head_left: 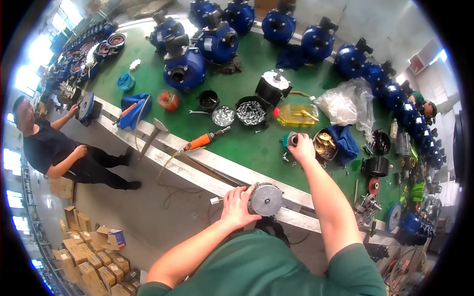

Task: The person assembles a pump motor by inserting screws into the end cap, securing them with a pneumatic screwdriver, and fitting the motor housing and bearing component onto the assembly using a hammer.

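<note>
My left hand (pixel 238 207) grips the left rim of a round motor (pixel 266 199), thumb and fingers spread along its edge. The motor's flat grey face, with a small shaft at its centre, points up at the bench's near edge. A white connector (pixel 215 201) on a short wire sticks out past my fingers. Over the green bench top, my right hand (pixel 303 150) has its fingers closed round a small teal and dark round piece (pixel 290 141). Close by it lie a tin of brass-coloured parts (pixel 326 145) and a few loose bolts (pixel 286 157).
Across the bench are a bowl of bolts (pixel 251 112), a yellow oil container (pixel 297 115), an orange power driver (pixel 198 141), a hammer (pixel 154 134) and a black motor (pixel 273 89). Blue pumps (pixel 183 64) line the back. Another person (pixel 54 138) stands left, near cardboard boxes (pixel 94 261).
</note>
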`<state>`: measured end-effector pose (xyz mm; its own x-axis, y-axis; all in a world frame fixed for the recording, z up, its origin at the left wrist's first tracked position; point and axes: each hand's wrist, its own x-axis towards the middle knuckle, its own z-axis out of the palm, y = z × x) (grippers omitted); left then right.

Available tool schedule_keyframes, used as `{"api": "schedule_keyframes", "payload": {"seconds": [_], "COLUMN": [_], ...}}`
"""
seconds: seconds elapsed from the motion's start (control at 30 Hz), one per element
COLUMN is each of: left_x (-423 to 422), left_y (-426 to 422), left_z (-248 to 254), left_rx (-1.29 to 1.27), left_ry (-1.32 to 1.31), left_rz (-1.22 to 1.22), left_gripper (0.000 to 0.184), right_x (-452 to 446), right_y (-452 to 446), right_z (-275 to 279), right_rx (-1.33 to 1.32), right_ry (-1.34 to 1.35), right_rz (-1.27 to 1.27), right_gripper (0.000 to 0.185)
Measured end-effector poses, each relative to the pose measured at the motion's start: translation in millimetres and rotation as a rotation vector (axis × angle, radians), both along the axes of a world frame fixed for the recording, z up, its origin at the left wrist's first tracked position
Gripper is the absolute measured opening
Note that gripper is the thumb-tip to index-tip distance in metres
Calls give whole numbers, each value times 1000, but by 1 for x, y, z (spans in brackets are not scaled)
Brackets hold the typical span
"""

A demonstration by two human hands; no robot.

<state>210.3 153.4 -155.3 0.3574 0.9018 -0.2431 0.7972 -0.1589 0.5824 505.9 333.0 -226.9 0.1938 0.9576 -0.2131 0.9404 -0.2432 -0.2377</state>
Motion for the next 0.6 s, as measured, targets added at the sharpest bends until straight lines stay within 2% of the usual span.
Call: {"api": "schedule_keyframes", "payload": {"seconds": [0.13, 0.27, 0.43, 0.6], "left_x": [-10, -14, -14, -20], "left_y": [-7, -19, -9, -5], "left_z": [-2, -9, -12, -13], "left_rx": [12, 8, 3, -18], "left_ry": [-10, -36, -22, -44], "left_rz": [-3, -12, -37, -52], "left_gripper": [106, 104, 101, 96], "right_x": [-7, -2, -2, 9], "right_y": [13, 12, 8, -10], "right_z": [5, 1, -11, 0], "right_rx": [3, 13, 92, 258], "right_ry": [-22, 6, 4, 204], "right_rz": [-25, 8, 19, -12], "right_gripper": [54, 71, 75, 74]}}
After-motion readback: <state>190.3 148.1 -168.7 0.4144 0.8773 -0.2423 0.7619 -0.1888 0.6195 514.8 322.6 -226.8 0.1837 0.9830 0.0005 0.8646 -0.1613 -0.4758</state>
